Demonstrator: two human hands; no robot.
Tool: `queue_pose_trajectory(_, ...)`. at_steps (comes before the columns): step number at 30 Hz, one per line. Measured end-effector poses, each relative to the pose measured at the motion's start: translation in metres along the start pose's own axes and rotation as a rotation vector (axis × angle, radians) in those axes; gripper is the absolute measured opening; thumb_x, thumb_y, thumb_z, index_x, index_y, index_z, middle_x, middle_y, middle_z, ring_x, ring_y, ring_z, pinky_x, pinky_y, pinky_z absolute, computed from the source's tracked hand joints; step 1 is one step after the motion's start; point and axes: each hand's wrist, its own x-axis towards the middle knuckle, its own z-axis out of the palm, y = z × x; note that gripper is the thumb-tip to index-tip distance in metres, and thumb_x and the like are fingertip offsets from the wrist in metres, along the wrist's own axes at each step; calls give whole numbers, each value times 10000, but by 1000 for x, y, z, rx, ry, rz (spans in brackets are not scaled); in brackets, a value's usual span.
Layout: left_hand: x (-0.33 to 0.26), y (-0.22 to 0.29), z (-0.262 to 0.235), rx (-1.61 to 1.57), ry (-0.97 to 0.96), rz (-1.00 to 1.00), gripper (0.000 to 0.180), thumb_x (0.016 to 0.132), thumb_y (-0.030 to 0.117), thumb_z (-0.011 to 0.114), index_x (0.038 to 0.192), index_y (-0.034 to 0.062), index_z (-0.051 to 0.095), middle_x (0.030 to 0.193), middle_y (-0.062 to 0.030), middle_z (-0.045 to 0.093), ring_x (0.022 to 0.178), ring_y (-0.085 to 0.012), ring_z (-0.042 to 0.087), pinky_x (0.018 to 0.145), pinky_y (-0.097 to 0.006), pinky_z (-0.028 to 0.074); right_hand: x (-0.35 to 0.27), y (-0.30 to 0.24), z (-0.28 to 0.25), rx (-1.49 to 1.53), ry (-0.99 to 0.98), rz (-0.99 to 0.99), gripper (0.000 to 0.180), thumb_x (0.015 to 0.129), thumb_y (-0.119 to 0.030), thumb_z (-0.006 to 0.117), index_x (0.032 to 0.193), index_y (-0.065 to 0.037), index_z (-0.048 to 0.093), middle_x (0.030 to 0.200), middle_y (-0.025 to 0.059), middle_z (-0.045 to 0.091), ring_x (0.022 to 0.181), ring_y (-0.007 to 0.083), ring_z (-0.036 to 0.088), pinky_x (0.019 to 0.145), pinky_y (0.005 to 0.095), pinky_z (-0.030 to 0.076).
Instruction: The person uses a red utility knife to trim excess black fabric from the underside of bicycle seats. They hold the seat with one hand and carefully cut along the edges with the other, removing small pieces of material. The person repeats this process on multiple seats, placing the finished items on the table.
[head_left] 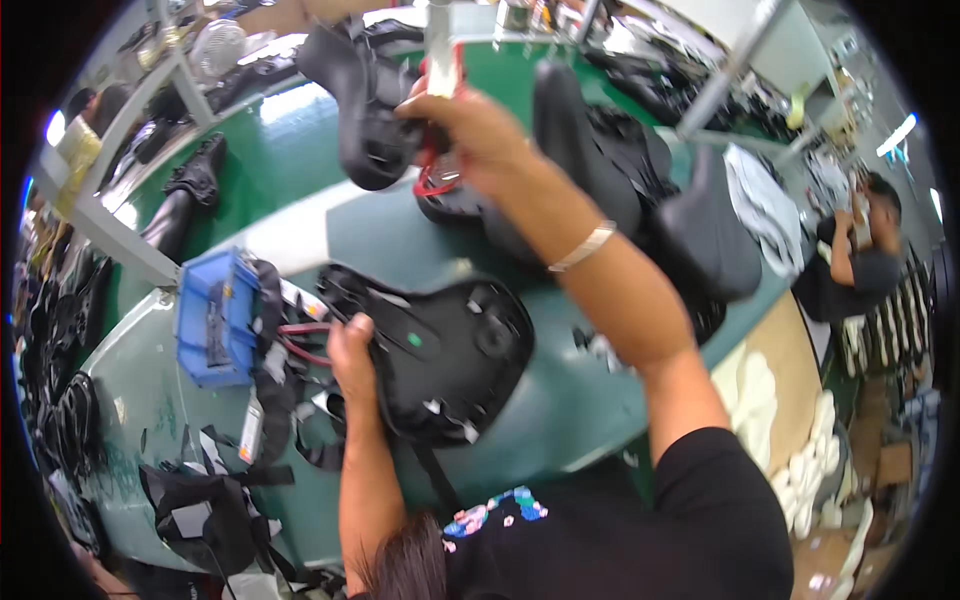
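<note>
My left hand (352,350) grips the near-left edge of a black saddle (455,350), its hollow underside facing up on the green table. Thumb and fingers close on the rim, close to the narrow end. Raised above the far side of the table, my right hand (470,130) is wrapped round a silver tool with red parts (440,70); blur and the fingers hide its exact kind. Past that hand stands another black saddle (365,110). Two red handles (305,342) of a tool lie beside my left hand.
A blue plastic bin (215,320) stands left, with black straps (270,400) beside it. Several black saddles (705,230) crowd the right side, near a grey cloth (765,210). Grey metal posts (125,240) rise at the table's far side. A person (860,250) sits at far right.
</note>
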Motion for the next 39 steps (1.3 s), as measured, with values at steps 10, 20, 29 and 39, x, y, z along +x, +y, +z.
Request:
queue_pose_trajectory(10, -126, 94, 115, -106, -363, 114, 449, 755, 182, 594, 1137, -32, 497, 992, -76, 574, 861, -132, 542, 778, -267, 444, -465, -139, -158, -914, 618, 200, 256, 659, -186, 737, 798, -57, 565, 781, -26, 532, 715, 80, 483, 661, 225, 380)
queue_pose_trajectory(20, -263, 54, 205, 305, -1111, 94, 553, 793, 312, 731, 1183, -2, 496, 1094, -189, 556, 968, -333, 575, 840, -389, 483, -600, -96, -204, -667, 624, 1030, 224, 727, -186, 688, 835, -22, 580, 710, 2, 598, 593, 71, 526, 534, 226, 428)
queue_pose_trajectory(29, 23, 77, 195, 601, 74, 620, 382, 858, 246, 651, 1124, 9, 514, 1141, -168, 478, 1104, -293, 446, 916, -406, 400, -390, -139, -335, -969, 815, 214, 280, 806, -278, 701, 931, -58, 583, 730, -14, 582, 633, 64, 535, 500, 204, 419)
queue_pose_trajectory(39, 188, -3, 129, 315, -109, -241, 768, 803, 327, 729, 1390, -1, 358, 1302, -194, 508, 1155, -251, 538, 958, -321, 430, -219, -59, -528, -395, 884, 181, 371, 739, -133, 754, 1023, -7, 551, 805, 45, 623, 673, 145, 608, 591, 300, 488)
